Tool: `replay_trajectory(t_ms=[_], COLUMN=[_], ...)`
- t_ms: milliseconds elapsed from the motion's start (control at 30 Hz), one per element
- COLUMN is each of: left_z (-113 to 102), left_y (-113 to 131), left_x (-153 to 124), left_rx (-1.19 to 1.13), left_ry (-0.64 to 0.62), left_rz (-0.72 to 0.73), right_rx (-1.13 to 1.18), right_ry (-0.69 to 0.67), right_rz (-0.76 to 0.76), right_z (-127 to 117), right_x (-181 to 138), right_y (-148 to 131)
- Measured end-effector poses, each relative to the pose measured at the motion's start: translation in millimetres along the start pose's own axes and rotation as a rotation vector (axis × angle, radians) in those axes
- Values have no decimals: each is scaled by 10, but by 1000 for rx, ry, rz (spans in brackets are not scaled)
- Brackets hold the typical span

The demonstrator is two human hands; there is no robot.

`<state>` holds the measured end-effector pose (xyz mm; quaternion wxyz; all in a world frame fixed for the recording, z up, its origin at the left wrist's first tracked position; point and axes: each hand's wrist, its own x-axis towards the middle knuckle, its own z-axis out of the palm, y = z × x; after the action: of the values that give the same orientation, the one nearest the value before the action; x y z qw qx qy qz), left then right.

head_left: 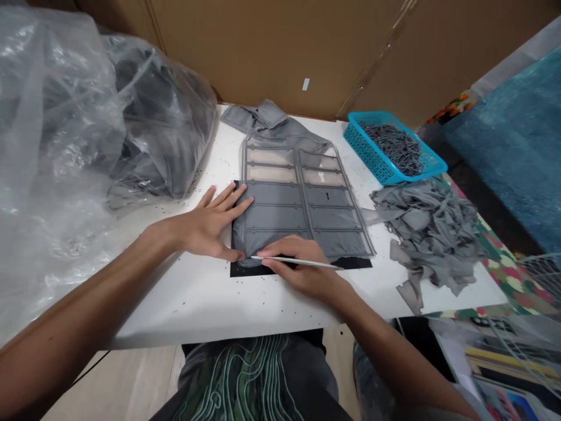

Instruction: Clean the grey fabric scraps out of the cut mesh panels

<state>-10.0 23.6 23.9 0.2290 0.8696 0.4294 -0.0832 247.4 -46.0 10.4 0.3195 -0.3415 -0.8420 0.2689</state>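
Observation:
A grey fabric panel [274,194] with two columns of clear and grey pockets lies flat on the white table, its upper end bunched. A black sheet [245,271] shows beneath its lower and left edges. My left hand [210,225] is open, fingers spread on the panel's left edge, thumb at the lower left corner. My right hand [302,263] is closed round a slim, pale pen-like tool [302,261]. The tool's tip points left and meets the panel's lower edge, close to my left thumb. The exact kind of tool is too small to make out.
A blue plastic basket [377,156] of thin dark strips stands at the back right. Grey fabric scraps [433,228] lie in front of it. Large clear plastic bags [162,117] fill the left side. Cardboard [272,52] rises behind. Small dark specks dot the table [210,310].

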Motion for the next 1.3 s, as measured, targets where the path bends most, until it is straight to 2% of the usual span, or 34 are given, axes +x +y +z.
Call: replay_trajectory(t_ms=[67,133,267,367,500,667,867,1033,1233,1300], left_z=[-5,-15,-55,-91,-101,-78,-47,128,158,144], left_y=[5,17,61,104,129,87,131,108,7,-17], left_x=[-3,-4,2,8,11,-12,-37,39,37,32], left_rx=[-7,-16,-19,-13,7,2,-124,-11,10,4], left_ry=[-15,-34,-69,-92,-119,-105,34,90,80,75], left_rz=[-11,-23,-55,-86,-122,-93,46,22,72,82], right_rx=[-155,-329,-563,-665,-643,-563,-432,-511,-519,-542], right_ry=[45,65,46,69,154,231,152,62,21,50], right_rz=[-160,-240,-193,-74,60,18,-98,-87,-88,-85], right_z=[67,136,201,150,37,39,173,177,192,207], right_x=[-44,-76,-64,-51,-128,-219,-134,-106,-140,-143], right_y=[-1,-19,-67,-72,-90,-181,-203,-154,-77,-72])
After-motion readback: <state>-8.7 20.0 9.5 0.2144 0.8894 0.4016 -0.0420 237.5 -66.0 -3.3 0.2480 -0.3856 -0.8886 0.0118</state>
